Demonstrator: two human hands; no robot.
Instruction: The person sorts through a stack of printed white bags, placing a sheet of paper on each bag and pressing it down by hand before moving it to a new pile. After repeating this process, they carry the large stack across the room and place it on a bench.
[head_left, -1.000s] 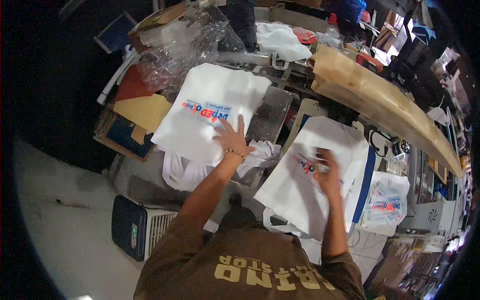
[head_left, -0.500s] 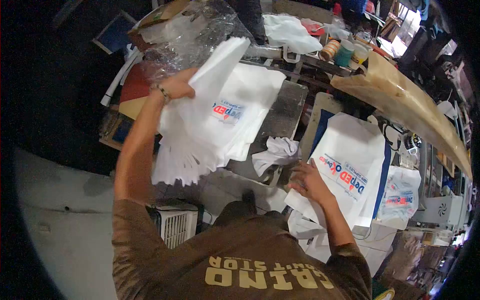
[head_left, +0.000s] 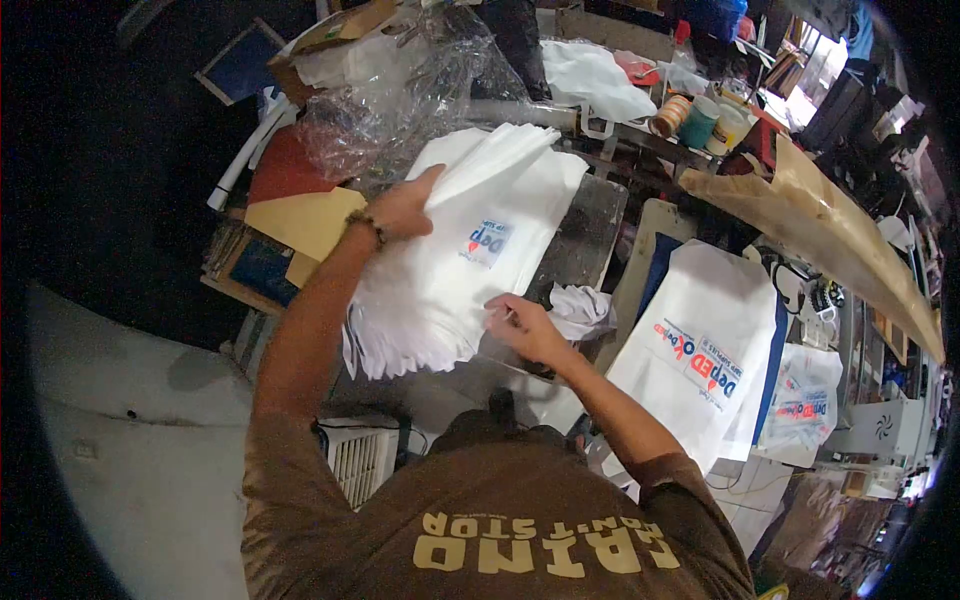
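Stack of white bags [head_left: 470, 260]: many thin printed bags, lifted and bent over at the upper left side, blue and red logo showing on the folded face; lower edges fanned out, hanging past the near edge of the grey platen [head_left: 585, 235] beneath.

Left hand [head_left: 400, 208]: closed on the raised upper left portion of the stack, thumb pointing up along the fold, fingers curled behind the layers and hidden; beaded bracelet at the wrist.

Right hand [head_left: 525, 328]: at the lower right edge of the stack, fingers drawn together and pinching the edge of the bags, thumb side towards the stack; exact count of layers gripped not discernible.

Crumpled white cloth [head_left: 582, 310]: just beside the right hand, on the near right corner of the platen.

Single printed bag [head_left: 705, 360]: flat on a blue-edged board to the right, logo upward, well apart from both hands.

Further printed bag [head_left: 805, 400]: beyond it, near the right edge of the bench, partly covered.

Clear plastic wrapping [head_left: 390, 100]: bunched at the far left of the bench, behind the stack.

Yellow card [head_left: 300, 220] and red card [head_left: 285, 165]: at the left edge, under the left forearm's line.

Roll of tape [head_left: 668, 115] and two cups [head_left: 715, 122]: far side, upright, close together.

Long tan board [head_left: 830, 235]: slanting along the far right.

White fan unit [head_left: 360, 455]: on the floor below the near edge.
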